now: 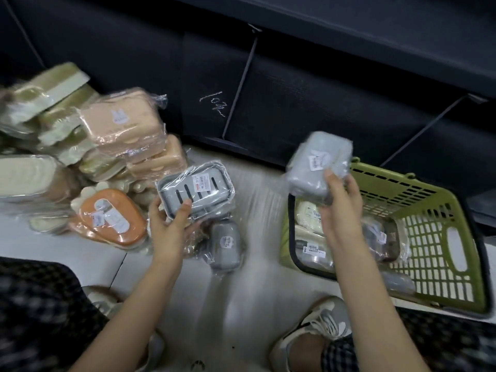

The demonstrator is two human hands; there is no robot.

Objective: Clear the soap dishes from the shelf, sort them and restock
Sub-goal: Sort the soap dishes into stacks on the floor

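My left hand (pixel 171 224) grips a grey slotted soap dish (pixel 194 190) in clear wrap, held just above the floor. My right hand (pixel 336 196) holds a grey lidded soap dish (pixel 318 162) with a white label, raised over the left edge of a green basket (pixel 440 237). The basket holds cream and grey wrapped dishes (pixel 311 238). Another grey lidded dish (pixel 225 244) lies on the floor between my arms. To the left, a heap of wrapped dishes: peach ones (pixel 120 124), olive-green ones (pixel 53 89) and an orange one (pixel 110 218).
A dark, bare shelf (pixel 295 84) with thin wire dividers runs across the back at floor level. Pale floor tiles (pixel 241 304) lie between the heap and the basket. My knees and grey sneakers (pixel 314 334) are at the bottom of the view.
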